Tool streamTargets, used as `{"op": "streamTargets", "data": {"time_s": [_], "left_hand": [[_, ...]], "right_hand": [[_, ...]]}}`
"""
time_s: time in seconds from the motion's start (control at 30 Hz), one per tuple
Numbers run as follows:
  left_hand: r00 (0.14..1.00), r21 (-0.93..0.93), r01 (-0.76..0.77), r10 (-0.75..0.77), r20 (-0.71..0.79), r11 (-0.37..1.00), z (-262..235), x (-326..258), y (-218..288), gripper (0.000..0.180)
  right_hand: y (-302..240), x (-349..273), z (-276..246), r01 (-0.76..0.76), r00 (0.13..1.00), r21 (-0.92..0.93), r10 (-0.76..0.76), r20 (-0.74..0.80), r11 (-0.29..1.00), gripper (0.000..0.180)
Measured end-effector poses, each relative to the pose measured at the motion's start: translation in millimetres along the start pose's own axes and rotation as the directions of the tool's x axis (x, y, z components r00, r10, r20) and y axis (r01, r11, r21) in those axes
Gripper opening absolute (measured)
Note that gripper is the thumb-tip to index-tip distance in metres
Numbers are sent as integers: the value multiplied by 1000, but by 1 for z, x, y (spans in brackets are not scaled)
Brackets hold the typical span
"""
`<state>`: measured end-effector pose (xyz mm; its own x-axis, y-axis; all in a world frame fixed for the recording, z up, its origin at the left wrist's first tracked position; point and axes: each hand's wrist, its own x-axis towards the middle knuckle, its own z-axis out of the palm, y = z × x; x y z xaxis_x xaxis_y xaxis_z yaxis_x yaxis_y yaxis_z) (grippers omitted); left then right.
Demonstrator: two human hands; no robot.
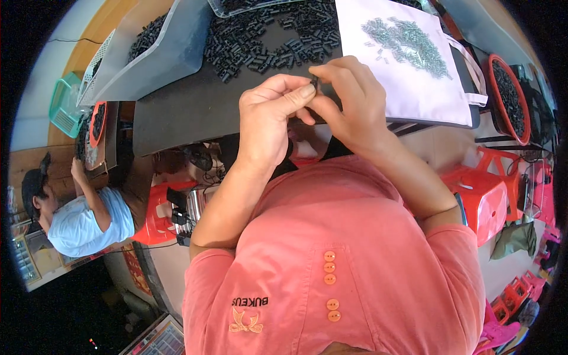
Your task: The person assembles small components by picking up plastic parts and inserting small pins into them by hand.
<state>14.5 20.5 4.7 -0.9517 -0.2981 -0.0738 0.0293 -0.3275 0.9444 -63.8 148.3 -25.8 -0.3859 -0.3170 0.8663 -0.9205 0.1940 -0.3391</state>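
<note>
Several items, listed from the left. Green plastic basket (64,106) at the far left edge, beside a co-worker in a pale blue shirt (89,222) seated at a lower table. Grey plastic tray (155,56), tilted on the dark worktop (177,112) and holding small black parts. Loose heap of black plastic parts (266,35) spread on the worktop, near both hands for picking. Left hand (267,121): fingers curled, thumb and forefinger pinched on a small black part (314,80) held up over the worktop's near edge. Right hand (349,100): fingertips closed on the same part from the other side, so the two hands meet on it, seemingly to steady it close to the eyes. White cloth bag (414,83) laid flat, carrying a pile of small clear-grey pieces (408,38). Red-rimmed round bowl (509,97) of black parts at the right; red plastic stools (482,198) below.
</note>
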Motion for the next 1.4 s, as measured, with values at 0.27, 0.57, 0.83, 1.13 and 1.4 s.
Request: {"op": "streamTargets", "data": {"time_s": [0.27,0.57,0.83,1.13,1.4], "left_hand": [[1000,35,-12,12,-7,999,5,-11,-12,4],[999,21,-10,9,51,1000,5,-13,-9,7],[616,819,-460,787,16,343,-39,19,112,7],[620,866,18,685,383,-500,-120,77,164,15],[676,635,-730,395,622,250,43,83,22,3]], "right_hand": [[-5,-11,-2,173,985,-91,-173,3,981,32],[-6,-17,0,157,987,-67,-159,-23,985,34],[14,-16,-49,-147,982,-49,151,109,988,30],[35,-24,-77,-587,800,285,596,62,758,14],[35,-25,-81,-607,643,609,765,-1,511,13]]}}
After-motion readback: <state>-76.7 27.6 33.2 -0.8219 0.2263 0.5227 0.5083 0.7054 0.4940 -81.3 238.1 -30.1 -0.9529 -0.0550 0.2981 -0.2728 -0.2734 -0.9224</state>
